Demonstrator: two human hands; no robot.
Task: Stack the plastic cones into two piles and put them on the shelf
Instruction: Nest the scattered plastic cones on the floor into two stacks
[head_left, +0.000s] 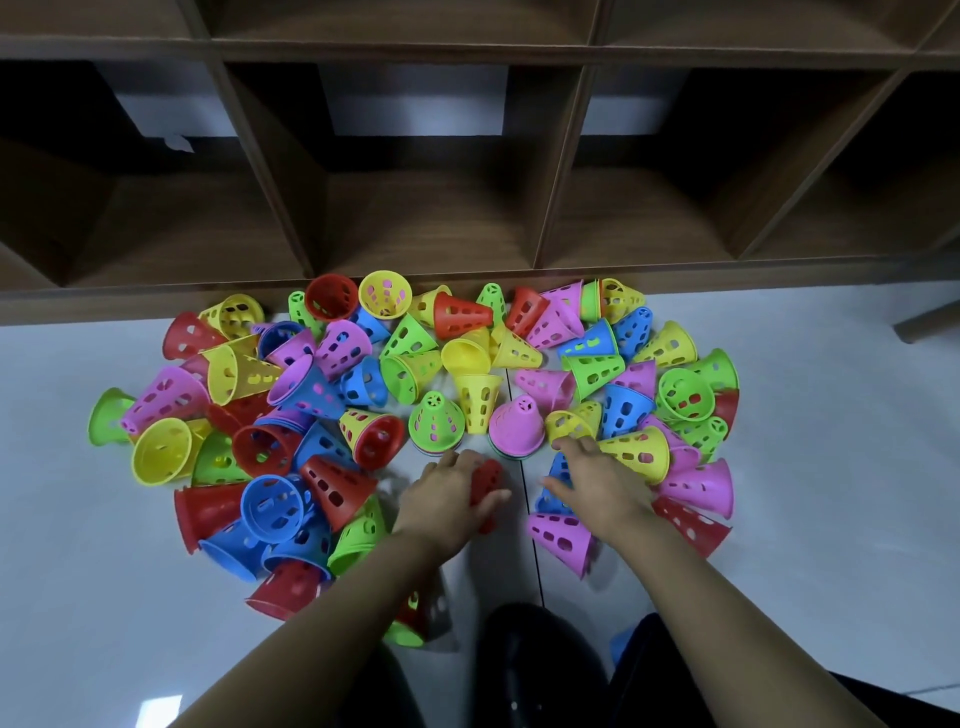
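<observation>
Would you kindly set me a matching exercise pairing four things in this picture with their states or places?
Things:
1. left grip
2. right grip
3. green-topped pile
4. shelf

States:
A. fingertips touch a yellow cone
B. shows no cones inside
C. holds a red cone
D. stands upright, left of the pink-topped pile

Pairs: 1-C, 2-A, 3-D, 4-B

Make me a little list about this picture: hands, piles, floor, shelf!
left hand: holds a red cone
right hand: open, fingertips at a yellow cone
piles: green-topped pile and pink-topped pile, both short and upright
floor: many loose cones in five colours
shelf: behind the cones
</observation>
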